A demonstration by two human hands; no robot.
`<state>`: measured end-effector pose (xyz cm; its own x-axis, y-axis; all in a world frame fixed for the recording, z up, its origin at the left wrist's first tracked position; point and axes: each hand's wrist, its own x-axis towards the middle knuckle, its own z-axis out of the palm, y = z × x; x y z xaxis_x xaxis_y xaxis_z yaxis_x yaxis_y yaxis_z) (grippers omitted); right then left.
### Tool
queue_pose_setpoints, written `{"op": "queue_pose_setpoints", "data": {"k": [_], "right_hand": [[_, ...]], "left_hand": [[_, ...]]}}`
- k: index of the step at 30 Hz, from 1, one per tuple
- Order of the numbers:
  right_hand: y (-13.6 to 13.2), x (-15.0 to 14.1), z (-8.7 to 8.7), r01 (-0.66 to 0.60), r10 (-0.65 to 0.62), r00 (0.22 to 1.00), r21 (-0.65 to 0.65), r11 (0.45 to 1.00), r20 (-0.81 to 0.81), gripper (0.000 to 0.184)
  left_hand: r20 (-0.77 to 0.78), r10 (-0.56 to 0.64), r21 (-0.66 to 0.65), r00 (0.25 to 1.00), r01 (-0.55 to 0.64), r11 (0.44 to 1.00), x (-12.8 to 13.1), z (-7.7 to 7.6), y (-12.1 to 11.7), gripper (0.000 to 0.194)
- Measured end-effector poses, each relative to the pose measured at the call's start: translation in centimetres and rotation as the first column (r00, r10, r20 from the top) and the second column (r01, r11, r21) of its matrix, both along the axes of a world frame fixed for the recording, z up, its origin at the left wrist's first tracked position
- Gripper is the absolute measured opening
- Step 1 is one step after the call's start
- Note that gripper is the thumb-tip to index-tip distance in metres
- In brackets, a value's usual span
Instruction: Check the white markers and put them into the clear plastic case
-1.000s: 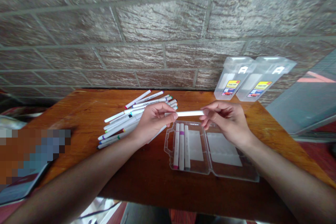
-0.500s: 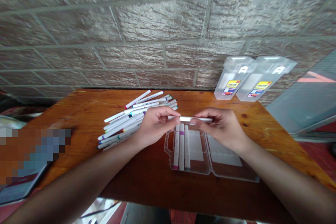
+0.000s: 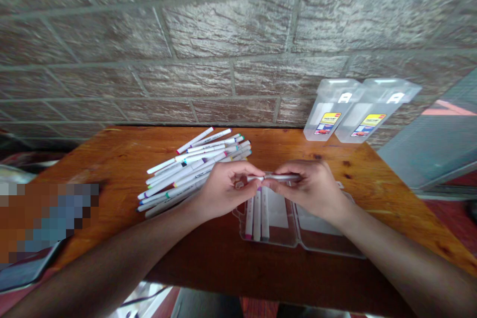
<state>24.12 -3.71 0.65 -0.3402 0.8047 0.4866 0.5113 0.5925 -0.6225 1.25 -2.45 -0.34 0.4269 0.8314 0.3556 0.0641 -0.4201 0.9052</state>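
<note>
Both hands pinch one white marker (image 3: pixel 278 177) held level above an open clear plastic case (image 3: pixel 320 238). My left hand (image 3: pixel 223 190) grips its left end with thumb and fingers. Closed fingers of my right hand (image 3: pixel 311 188) wrap its right half. Three white markers (image 3: pixel 257 216) with pink and purple bands lie side by side in the case's left half, partly hidden by my hands. A loose pile of white markers (image 3: pixel 194 166) with coloured caps lies on the wooden table (image 3: pixel 122 159) just left of my left hand.
Two clear plastic marker cases (image 3: pixel 357 112) with yellow labels lean against the stone wall at the back right. A pixelated patch covers the table's left edge. The table's right edge drops off beside a grey surface.
Both hands have come down and closer together with the marker. My right hand has slid leftward along it, covering most of its length, and the hands now sit just above the case.
</note>
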Motion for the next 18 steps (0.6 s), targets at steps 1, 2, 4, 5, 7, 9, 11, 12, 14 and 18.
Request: {"op": "queue_pose_setpoints", "data": {"k": [1,2,4,5,7,9,11,12,14,18], "right_hand": [[0.0,0.0,0.0,0.000,0.000,1.000,-0.007,1.000,0.000,0.028],[0.0,0.0,0.1,-0.002,0.002,1.000,-0.015,1.000,0.001,0.029],[0.1,-0.1,0.1,-0.002,0.002,1.000,-0.035,0.999,-0.001,0.032],[0.1,-0.2,0.1,-0.004,0.004,1.000,-0.048,0.999,-0.002,0.034],[0.1,-0.3,0.3,-0.016,0.016,1.000,-0.079,0.997,-0.010,0.035],[0.1,-0.4,0.4,-0.032,0.030,0.999,-0.103,0.994,-0.022,0.035],[0.0,-0.5,0.5,-0.047,0.044,0.999,-0.116,0.992,-0.033,0.035],[0.0,-0.5,0.6,-0.053,0.049,0.998,-0.123,0.991,-0.038,0.035],[0.0,-0.4,0.6,-0.068,0.062,0.997,-0.140,0.988,-0.051,0.034],[0.3,-0.1,0.2,-0.094,0.067,0.989,-0.205,0.974,-0.134,0.023]], "left_hand": [[0.000,-0.003,0.013,1.000,0.003,1.000,0.0,0.0,0.0,0.010],[0.001,-0.004,0.025,1.000,0.004,1.000,0.0,-0.1,0.0,0.010],[-0.006,-0.004,0.036,1.000,0.004,0.999,0.0,-0.2,0.1,0.010],[-0.009,-0.001,0.037,1.000,0.002,0.999,-0.1,-0.3,0.2,0.009],[-0.007,0.000,0.031,1.000,0.000,1.000,-0.1,-0.5,0.3,0.008],[0.005,-0.003,0.019,1.000,0.003,1.000,-0.2,-0.5,0.4,0.008],[0.023,-0.013,0.006,1.000,0.013,1.000,-0.2,-0.5,0.4,0.007],[0.032,-0.019,-0.003,0.999,0.019,1.000,-0.2,-0.4,0.4,0.007],[0.044,-0.026,-0.024,0.999,0.027,0.999,-0.1,-0.1,0.3,0.005],[0.054,-0.014,-0.056,0.998,0.017,0.998,-0.1,0.5,0.3,0.007]]}}
